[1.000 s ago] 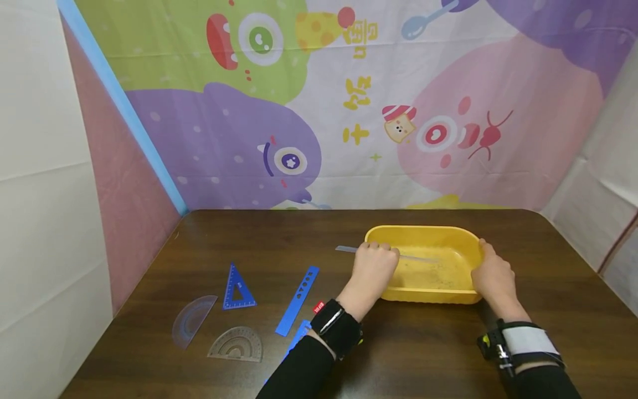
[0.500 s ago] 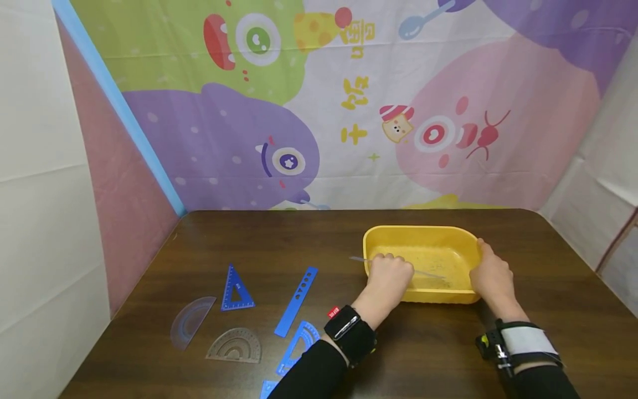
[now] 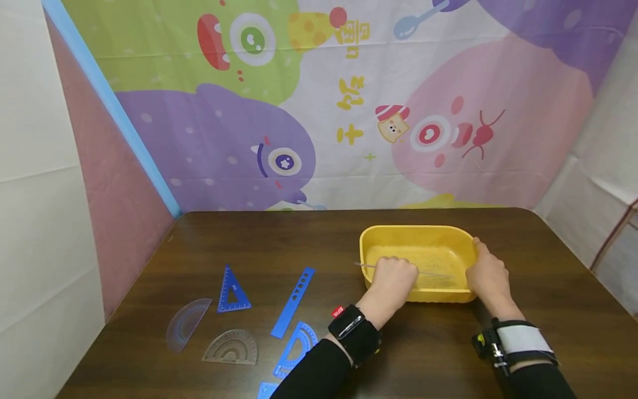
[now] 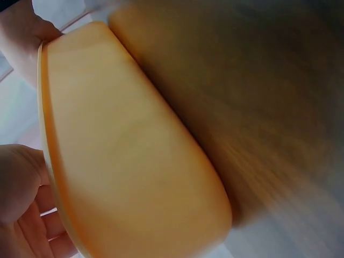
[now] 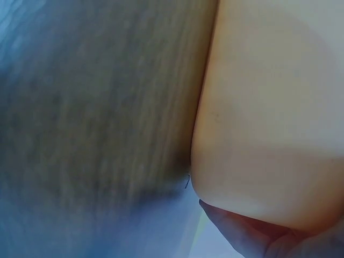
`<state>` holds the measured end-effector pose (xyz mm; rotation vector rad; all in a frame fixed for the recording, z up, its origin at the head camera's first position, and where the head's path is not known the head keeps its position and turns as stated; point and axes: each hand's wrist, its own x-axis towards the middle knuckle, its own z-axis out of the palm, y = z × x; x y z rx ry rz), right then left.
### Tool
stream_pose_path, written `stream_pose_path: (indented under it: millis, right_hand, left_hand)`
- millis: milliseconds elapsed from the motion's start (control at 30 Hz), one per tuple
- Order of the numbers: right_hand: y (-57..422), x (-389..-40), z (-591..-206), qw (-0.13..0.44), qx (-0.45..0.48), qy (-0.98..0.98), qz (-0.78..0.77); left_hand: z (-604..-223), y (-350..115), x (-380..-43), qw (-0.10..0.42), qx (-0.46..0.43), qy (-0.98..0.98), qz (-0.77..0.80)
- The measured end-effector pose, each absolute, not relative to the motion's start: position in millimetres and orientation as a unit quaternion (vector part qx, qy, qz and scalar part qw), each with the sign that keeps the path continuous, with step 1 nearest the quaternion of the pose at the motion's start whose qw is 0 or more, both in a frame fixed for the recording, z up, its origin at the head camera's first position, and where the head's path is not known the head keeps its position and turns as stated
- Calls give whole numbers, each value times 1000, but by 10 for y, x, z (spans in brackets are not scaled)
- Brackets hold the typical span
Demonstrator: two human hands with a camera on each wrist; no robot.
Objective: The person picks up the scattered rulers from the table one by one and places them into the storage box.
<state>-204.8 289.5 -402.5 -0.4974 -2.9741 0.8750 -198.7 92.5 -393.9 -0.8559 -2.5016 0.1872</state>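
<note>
A yellow plastic basin (image 3: 418, 234) stands at the right of the table. My left hand (image 3: 395, 279) is over its left half, fingers curled round a thin clear ruler (image 3: 366, 265). That ruler's left end sticks out past the basin's left rim, and its other end lies inside the basin; the middle is hidden by the hand. My right hand (image 3: 489, 275) grips the basin's right end, thumb and fingers about the rim. In the left wrist view the basin's outer wall (image 4: 123, 129) fills the middle, with the left hand (image 4: 24, 199) at its rim. Right fingers (image 5: 236, 231) touch the basin in the right wrist view.
To the left on the brown table (image 3: 279, 238) lie a blue ruler (image 3: 293, 302), a blue set square (image 3: 233, 291), a purplish clear protractor (image 3: 186, 324), a grey clear protractor (image 3: 231, 348) and a blue protractor (image 3: 296, 349). A blue piece (image 3: 267, 390) shows at the front edge. A printed cloth (image 3: 349, 183) hangs behind.
My left hand has moved right and slightly toward me with the clear ruler, farther over the basin. More of the blue protractor shows. The right hand stays on the rim.
</note>
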Motion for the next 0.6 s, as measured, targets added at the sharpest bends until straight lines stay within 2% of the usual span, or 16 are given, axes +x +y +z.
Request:
stream_pose_path:
  millis: [300,600]
  right_hand:
    - [2905,-2045,-4019,5,-150,-950,275]
    - [2890,-2035,-4014,3,-153,-949,276]
  left_hand:
    - [-3928,958,-2033,202,-341,-916,67]
    - [-3893,940,-2057,114,-335,-935,3]
